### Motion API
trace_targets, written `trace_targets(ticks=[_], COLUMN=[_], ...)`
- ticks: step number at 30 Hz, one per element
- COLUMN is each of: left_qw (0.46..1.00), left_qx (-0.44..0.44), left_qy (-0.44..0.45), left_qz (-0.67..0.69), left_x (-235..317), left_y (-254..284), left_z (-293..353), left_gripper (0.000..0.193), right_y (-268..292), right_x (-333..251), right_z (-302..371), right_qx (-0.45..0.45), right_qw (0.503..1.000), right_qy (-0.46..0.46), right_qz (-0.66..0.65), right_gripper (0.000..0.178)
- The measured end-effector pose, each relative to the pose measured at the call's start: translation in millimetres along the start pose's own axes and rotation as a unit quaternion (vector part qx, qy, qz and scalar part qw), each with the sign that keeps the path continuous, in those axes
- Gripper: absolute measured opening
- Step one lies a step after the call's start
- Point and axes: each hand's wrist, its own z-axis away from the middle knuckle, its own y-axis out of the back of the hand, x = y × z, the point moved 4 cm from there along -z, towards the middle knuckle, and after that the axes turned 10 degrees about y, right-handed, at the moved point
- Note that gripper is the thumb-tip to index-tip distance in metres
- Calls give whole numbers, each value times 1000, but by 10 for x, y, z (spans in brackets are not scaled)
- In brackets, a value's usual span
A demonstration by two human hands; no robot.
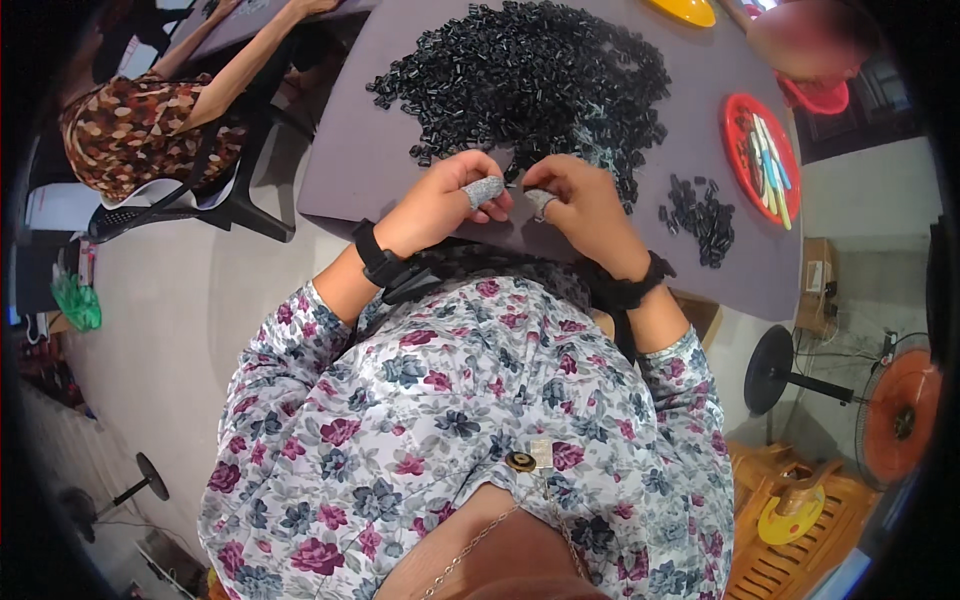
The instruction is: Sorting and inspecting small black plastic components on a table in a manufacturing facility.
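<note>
My left hand (pixel 462 192) and my right hand (pixel 568 198) meet at the near edge of the table, thumbs and fingertips pinched close together. Each thumb wears a grey wrapping. Something small shows between the fingertips, too small to name. Just beyond my hands spreads a large heap of small black plastic pieces (pixel 520 75). Thin pale bluish scraps (pixel 597 140) lie among them at the heap's near right side. A smaller pile of the same black pieces (pixel 697 220) sits to the right of my right hand.
A red tray (pixel 738 112) with several knife-like tools with coloured handles (pixel 770 165) stands at the table's right edge. A yellow dish (pixel 685 10) is at the far side. Another person sits at left near a black chair (pixel 240 200); another is at far right. Fans (pixel 900 415) stand on the floor.
</note>
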Motion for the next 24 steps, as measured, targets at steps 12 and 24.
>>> trace_targets(ticks=[12, 24], left_qw=[999, 987], left_qx=[-7, -71], left_qy=[-32, 80], left_qz=[-30, 117], left_x=[161, 126], left_y=[-249, -140], left_z=[-2, -45], left_gripper=[14, 17], right_y=[-17, -22], right_x=[78, -146], right_z=[138, 165], right_qx=[43, 6], right_qw=[978, 965], right_qy=[-42, -30], right_qz=[-200, -262], right_gripper=[21, 47])
